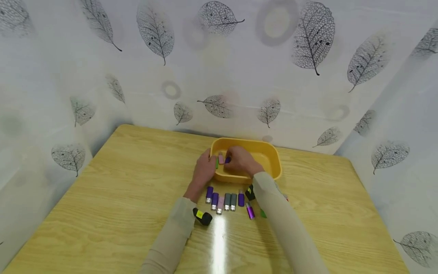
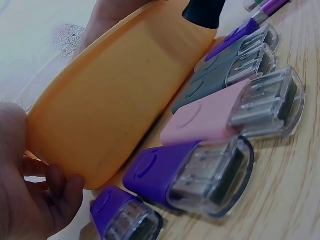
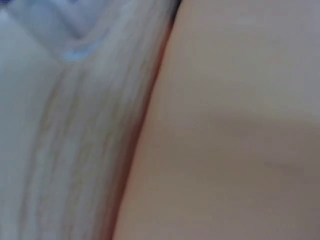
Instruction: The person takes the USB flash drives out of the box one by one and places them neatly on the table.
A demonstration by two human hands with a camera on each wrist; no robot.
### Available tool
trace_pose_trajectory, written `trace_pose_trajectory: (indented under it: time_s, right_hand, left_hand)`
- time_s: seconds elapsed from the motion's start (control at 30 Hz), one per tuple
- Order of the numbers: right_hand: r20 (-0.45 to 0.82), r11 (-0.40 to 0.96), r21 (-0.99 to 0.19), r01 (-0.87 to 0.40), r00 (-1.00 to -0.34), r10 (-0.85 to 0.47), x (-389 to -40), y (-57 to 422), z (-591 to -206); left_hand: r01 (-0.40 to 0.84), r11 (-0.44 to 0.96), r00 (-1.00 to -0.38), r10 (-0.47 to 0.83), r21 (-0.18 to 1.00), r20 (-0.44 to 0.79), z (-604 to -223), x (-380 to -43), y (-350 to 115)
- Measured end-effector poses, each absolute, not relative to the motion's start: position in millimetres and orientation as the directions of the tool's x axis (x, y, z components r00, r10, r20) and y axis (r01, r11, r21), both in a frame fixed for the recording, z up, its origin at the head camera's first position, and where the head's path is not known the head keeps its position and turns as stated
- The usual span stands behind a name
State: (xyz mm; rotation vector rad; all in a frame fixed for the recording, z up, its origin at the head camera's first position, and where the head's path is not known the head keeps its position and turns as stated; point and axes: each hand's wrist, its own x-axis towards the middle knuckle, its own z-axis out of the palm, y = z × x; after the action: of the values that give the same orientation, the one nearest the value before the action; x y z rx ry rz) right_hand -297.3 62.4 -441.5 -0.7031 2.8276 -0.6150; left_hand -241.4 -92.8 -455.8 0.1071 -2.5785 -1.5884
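A yellow plastic tray point(image 1: 267, 160) sits toward the back of the table. My left hand point(image 1: 204, 168) grips its left end; the left wrist view has fingers curled at the tray's corner. Inside the tray my right hand point(image 1: 241, 160) pinches a purple USB stick point(image 1: 227, 160) near the tray floor, its fingertips partly hidden. Left of that stick, a pink USB stick point(image 1: 221, 158) and a green one point(image 1: 217, 163) lie in the tray. A blurred tan surface fills most of the right wrist view.
In front of the tray runs a row of capped USB sticks: purple point(image 1: 209, 194), pink point(image 1: 220, 204), grey point(image 1: 227, 201). A shiny purple one point(image 1: 250, 211) lies nearer me. My right sleeve point(image 1: 284, 213) partly covers a green item point(image 1: 263, 213). A leaf-patterned curtain point(image 1: 219, 68) hangs behind.
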Motion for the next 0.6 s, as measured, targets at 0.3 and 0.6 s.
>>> trace_pose_trajectory:
  time_s: [0.3,0.6]
  right_hand:
    - [-0.147,0.843,-0.416,-0.341,-0.889,-0.433,-297.1,64.2,-435.1]
    - [-0.068,0.786,-0.533,-0.313,-0.91,-0.408,-286.3,81.9,-419.6]
  left_hand:
    - [-0.019,0.444,-0.992,-0.117,0.896,0.037,-456.2,-244.2,-95.4]
    - [-0.023,0.447,-0.993,-0.112,0.894,0.03,-461.0,-245.6,-94.4]
